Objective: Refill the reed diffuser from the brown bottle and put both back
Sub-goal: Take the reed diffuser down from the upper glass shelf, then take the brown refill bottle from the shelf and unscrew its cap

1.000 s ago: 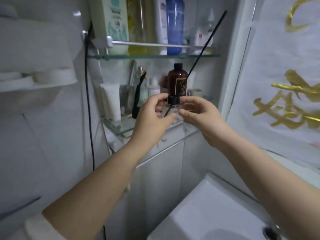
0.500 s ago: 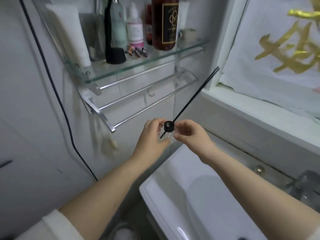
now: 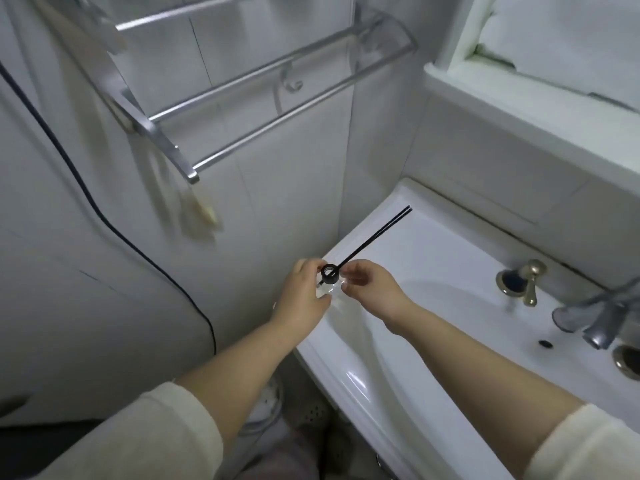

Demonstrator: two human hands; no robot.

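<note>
The reed diffuser [image 3: 329,280] is a small clear glass bottle with a black collar, held low over the left end of the white sink [image 3: 433,258]. Black reeds [image 3: 377,235] slant up to the right from its neck. My left hand [image 3: 303,296] grips the bottle from the left. From the right, my right hand [image 3: 372,289] holds it with fingertips at the glass body. Most of the glass is hidden between the two hands. The brown bottle is out of view.
A metal towel rack [image 3: 242,98] juts from the wall above the hands, with a pale cloth [image 3: 194,209] hanging off its end. A black cable [image 3: 104,216] runs down the left wall. A brass tap handle [image 3: 523,280], a spout [image 3: 602,320] and a window ledge [image 3: 540,116] are at right.
Both hands brought the diffuser down from the glass shelf to just above the sink's left end. The view tilted downward, so the shelf and brown bottle left the frame.
</note>
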